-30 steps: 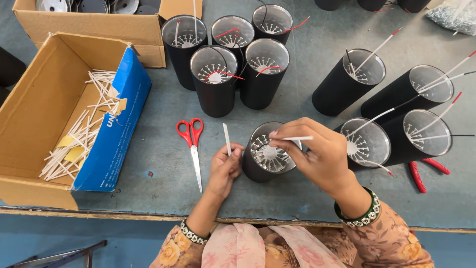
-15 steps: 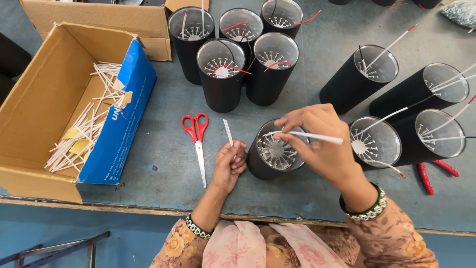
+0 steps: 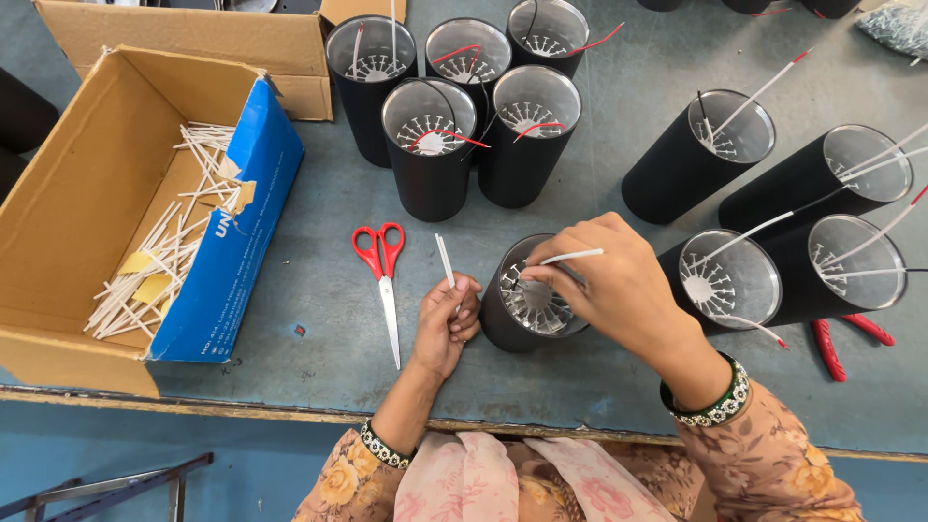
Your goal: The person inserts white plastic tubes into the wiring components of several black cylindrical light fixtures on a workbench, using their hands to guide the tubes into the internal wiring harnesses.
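Note:
My right hand (image 3: 619,285) pinches a thin white stick (image 3: 572,256) over the open top of a black cylinder (image 3: 527,307) that has a spoked white insert inside. My left hand (image 3: 447,324) rests against the left wall of that cylinder and holds another white stick (image 3: 444,259) that points up and away from me. Both hands sit near the front edge of the grey table (image 3: 319,251).
Red-handled scissors (image 3: 383,275) lie left of my left hand. An open cardboard box (image 3: 87,184) with a blue flap holds several white sticks. Several more black cylinders (image 3: 430,145) stand behind and to the right. Red-handled pliers (image 3: 843,338) lie at right.
My right hand has shifted slightly left over the cylinder and brought its stick down toward the insert. My left hand stays against the cylinder wall.

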